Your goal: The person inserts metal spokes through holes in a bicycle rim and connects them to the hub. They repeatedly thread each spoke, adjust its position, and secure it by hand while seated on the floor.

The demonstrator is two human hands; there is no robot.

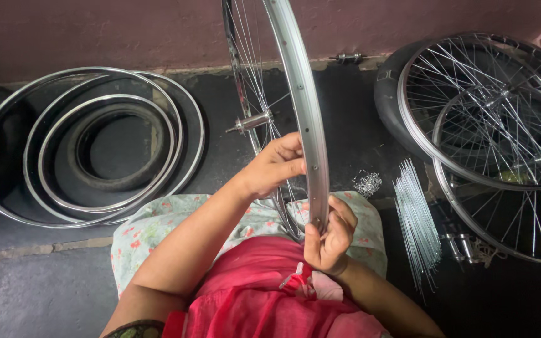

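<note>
A silver bicycle wheel rim [300,94] stands upright on my lap, with thin spokes [253,69] running to a metal hub [250,121] on its left. My left hand [275,165] grips the rim's left side about halfway down, fingers curled onto the metal. My right hand [329,235] pinches the rim's lower end, fingertips at a small part near the edge. A red and floral cloth [158,222] covers my lap beneath the wheel.
Several bare rims [45,188] and a tyre [117,181] lie on the floor at left. Spoked wheels [489,112] are stacked at right. A bundle of loose spokes [416,219] and a pile of small nipples [367,183] lie beside my right knee. A spare hub [345,58] rests by the wall.
</note>
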